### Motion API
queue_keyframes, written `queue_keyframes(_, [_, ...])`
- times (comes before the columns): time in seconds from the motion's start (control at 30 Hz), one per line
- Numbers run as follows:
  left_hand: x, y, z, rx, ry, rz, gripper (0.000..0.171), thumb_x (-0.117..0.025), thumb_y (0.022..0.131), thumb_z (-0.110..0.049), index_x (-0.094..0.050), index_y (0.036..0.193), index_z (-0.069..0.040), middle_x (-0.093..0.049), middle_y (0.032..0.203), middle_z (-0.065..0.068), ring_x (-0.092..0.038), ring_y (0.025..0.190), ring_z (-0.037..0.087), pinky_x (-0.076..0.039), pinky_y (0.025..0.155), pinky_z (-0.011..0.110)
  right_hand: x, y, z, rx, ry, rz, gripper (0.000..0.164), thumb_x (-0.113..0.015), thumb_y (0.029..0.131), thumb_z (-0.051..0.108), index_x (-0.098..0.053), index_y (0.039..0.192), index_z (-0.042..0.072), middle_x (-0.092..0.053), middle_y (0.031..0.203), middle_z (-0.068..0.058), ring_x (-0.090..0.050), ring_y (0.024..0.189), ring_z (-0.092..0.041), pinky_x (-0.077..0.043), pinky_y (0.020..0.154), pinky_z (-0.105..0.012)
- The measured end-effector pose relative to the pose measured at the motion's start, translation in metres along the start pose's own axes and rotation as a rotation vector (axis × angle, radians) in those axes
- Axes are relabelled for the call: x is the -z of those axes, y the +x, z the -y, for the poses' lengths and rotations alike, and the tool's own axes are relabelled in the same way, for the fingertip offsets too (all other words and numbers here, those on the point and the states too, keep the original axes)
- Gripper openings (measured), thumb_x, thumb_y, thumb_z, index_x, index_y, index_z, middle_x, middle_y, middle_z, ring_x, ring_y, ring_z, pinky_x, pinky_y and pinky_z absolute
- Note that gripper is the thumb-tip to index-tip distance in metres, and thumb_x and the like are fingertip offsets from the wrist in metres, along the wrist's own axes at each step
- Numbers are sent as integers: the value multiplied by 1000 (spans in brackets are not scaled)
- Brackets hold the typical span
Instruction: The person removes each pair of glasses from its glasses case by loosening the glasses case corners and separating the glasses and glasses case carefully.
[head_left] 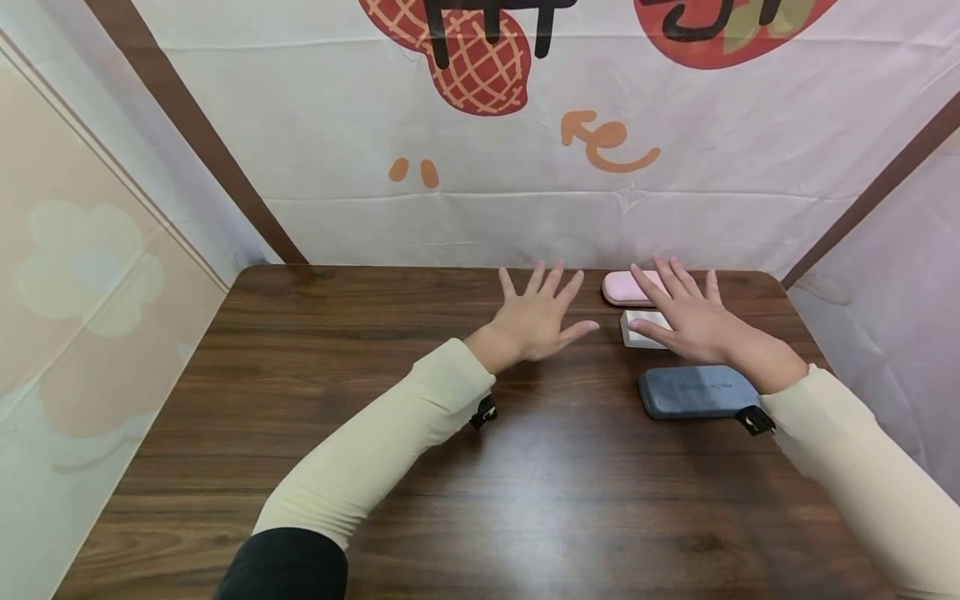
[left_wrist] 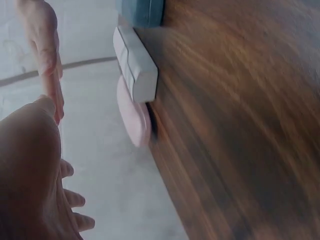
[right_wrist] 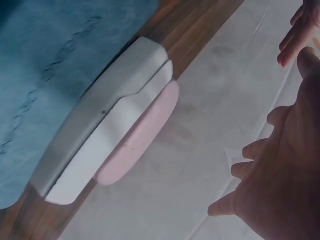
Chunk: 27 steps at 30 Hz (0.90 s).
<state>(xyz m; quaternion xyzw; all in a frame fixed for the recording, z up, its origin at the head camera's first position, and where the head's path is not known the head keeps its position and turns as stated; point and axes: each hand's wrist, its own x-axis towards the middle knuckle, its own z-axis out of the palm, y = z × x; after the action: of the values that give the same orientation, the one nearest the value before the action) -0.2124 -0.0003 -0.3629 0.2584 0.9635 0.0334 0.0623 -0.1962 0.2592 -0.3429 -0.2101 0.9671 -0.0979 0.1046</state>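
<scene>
My left hand (head_left: pixel 531 321) hovers over the table's middle with fingers spread, holding nothing. Fingers likewise spread, my right hand (head_left: pixel 697 321) is above the right side, partly covering a white box (head_left: pixel 643 330) and a pink rounded case (head_left: pixel 626 288) behind it. Nearer to me lies a blue-grey case (head_left: pixel 693 392) with faint lettering, its right end beside my right wrist. In the right wrist view the white box (right_wrist: pixel 110 125) shows a stepped seam along its side, between the blue case (right_wrist: pixel 60 75) and the pink case (right_wrist: pixel 142 137). Both hands appear raised, apart from these things.
The dark wood-grain table (head_left: pixel 300 417) has rounded far corners. A printed white cloth (head_left: pixel 510 225) hangs right behind its far edge, with further cloth panels (head_left: pixel 97 275) to the left and right. A small black device (head_left: pixel 483 412) sits under each wrist.
</scene>
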Motion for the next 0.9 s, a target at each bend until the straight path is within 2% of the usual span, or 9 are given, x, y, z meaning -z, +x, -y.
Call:
queue_keyframes(0.37, [-14, 7, -34, -63, 15, 7, 84, -20, 99, -75, -8, 165, -26, -5, 171, 7, -1, 156, 30, -2, 114, 73, -11, -26, -24, -17, 56, 45, 86, -49, 104, 56, -5, 165, 15, 8, 167, -25, 12, 152, -44, 16, 107, -75])
queue_keyframes(0.63, [-22, 12, -59, -122, 35, -10, 84, -22, 99, -75, -11, 165, -25, -9, 171, 6, -3, 157, 28, -3, 120, 64, -16, -41, -41, -29, 98, 36, 86, -52, 104, 51, -4, 165, 15, 6, 167, -25, 8, 152, -48, 14, 107, -76])
queue_keyframes(0.9, [-30, 16, -72, -164, 12, -11, 83, -23, 101, -73, -12, 165, -22, -12, 170, 7, -5, 157, 27, -4, 121, 60, -20, -53, -54, -31, 148, 75, 85, -54, 104, 48, -4, 165, 17, 4, 166, -28, 8, 152, -48, 12, 107, -77])
